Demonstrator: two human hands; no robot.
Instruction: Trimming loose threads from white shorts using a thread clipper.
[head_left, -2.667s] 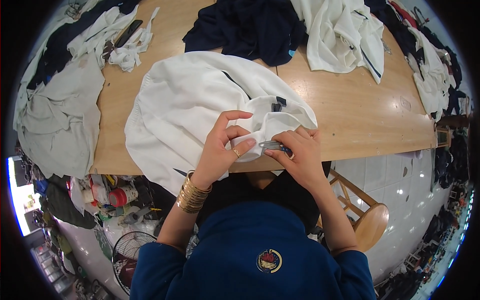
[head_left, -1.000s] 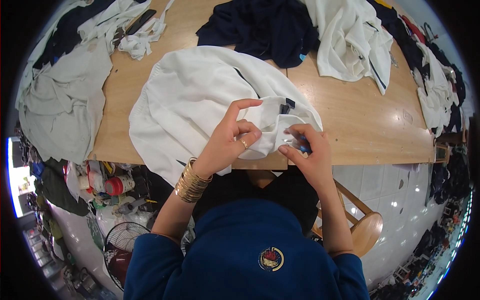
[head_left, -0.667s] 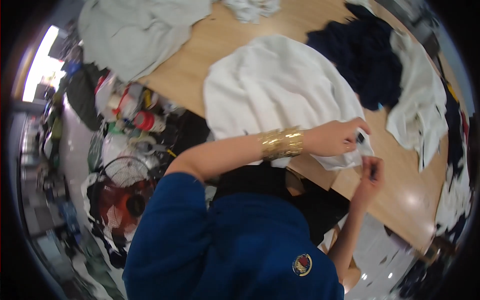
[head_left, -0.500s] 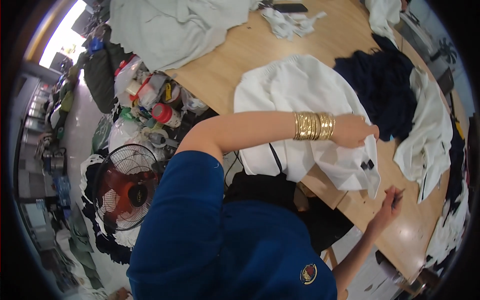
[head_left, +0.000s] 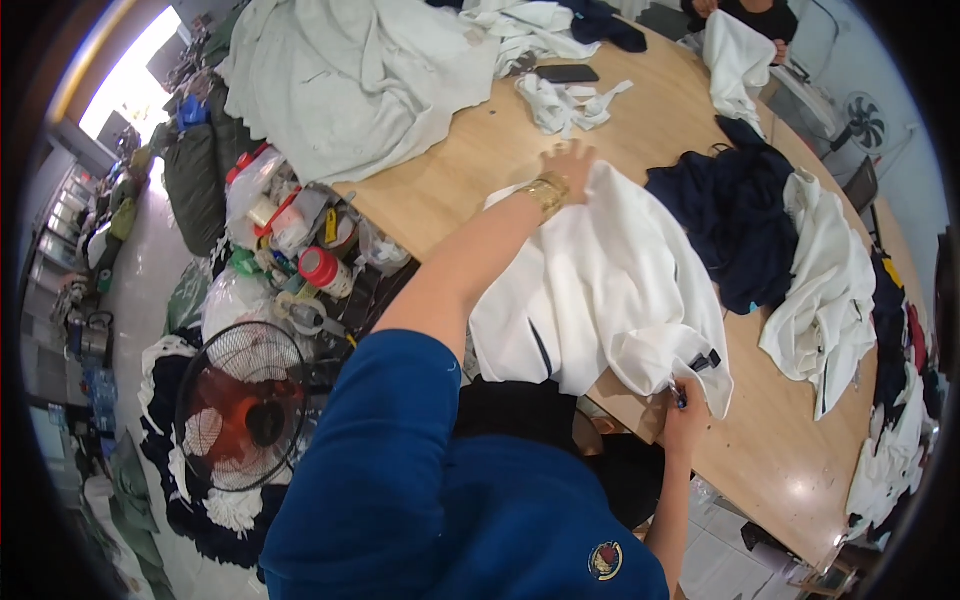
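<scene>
A white garment (head_left: 620,270) lies spread and rumpled on the table in front of me, with a thin dark stripe near its lower left and a small black tag (head_left: 708,360) at its near right. My left hand (head_left: 570,172) reaches to the garment's far edge, its fingers spread and nothing gripped. At the near right corner, my right hand (head_left: 686,412) is closed around a small dark pointed tool (head_left: 681,398), mostly hidden by the fingers. That hand is right beside the cloth below the tag.
The wooden table (head_left: 440,160) carries a pale grey cloth (head_left: 350,90), white strips (head_left: 572,104), a phone (head_left: 567,73), dark navy cloth (head_left: 735,220) and another white garment (head_left: 825,290). At left stand a fan (head_left: 245,405) and bagged jars. Someone holds white cloth (head_left: 735,60) far right.
My left hand has moved from the garment's right side to its far edge and opened. My right hand, still with the tool, has come leftward to the garment's near corner.
</scene>
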